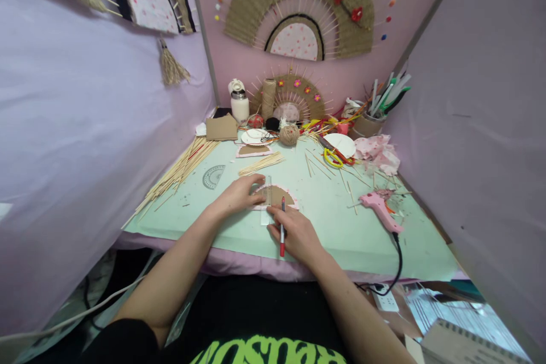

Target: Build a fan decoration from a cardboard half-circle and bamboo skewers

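- While your left grip (239, 196) stands partly open, thumb and fingers spread at a clear ruler (265, 218), your right grip (298, 233) is closed around a slim red-ended pen (282, 233).
- Under the ruler lies a half-round of brown card (278, 194) with a pale pink rim, midway along the front edge of the desk (333, 239) and set in from it.
- Big lime-green letters (273, 349) cross your black shirt (264, 304), too cut off to read whole; the ruler's marks are too small to make out.
- Toward the desk's left edge you have a clear half-round protractor (213, 177) and thin wooden sticks (181, 169); near the right edge, a smooth pink glue gun (381, 211); toward the back edge, a ball of rough twine (289, 135).
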The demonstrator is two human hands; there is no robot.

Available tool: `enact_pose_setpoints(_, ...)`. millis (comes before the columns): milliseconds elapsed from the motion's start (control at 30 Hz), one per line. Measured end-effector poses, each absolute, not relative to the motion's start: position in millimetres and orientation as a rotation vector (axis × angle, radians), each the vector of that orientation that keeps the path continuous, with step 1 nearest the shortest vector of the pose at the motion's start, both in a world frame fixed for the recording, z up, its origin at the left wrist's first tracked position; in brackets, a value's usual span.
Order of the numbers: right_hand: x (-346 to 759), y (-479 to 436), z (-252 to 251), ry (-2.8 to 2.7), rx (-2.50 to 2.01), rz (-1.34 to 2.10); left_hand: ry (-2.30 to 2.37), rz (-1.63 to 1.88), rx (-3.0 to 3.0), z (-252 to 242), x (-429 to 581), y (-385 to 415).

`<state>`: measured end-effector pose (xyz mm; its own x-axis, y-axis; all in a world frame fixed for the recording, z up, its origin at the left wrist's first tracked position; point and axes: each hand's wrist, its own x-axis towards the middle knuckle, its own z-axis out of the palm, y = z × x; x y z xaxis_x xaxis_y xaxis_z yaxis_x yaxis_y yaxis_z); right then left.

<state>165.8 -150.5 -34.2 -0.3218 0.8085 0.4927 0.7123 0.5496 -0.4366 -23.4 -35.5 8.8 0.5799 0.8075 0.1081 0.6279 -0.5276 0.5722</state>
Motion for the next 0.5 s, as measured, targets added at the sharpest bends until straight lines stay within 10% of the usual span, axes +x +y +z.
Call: enact_pose_setpoints(500,167.0,-150.1,-31.9,-2.103,-1.199,0.194,1.073,0.431,2.468,9.0,-15.4,-41.9)
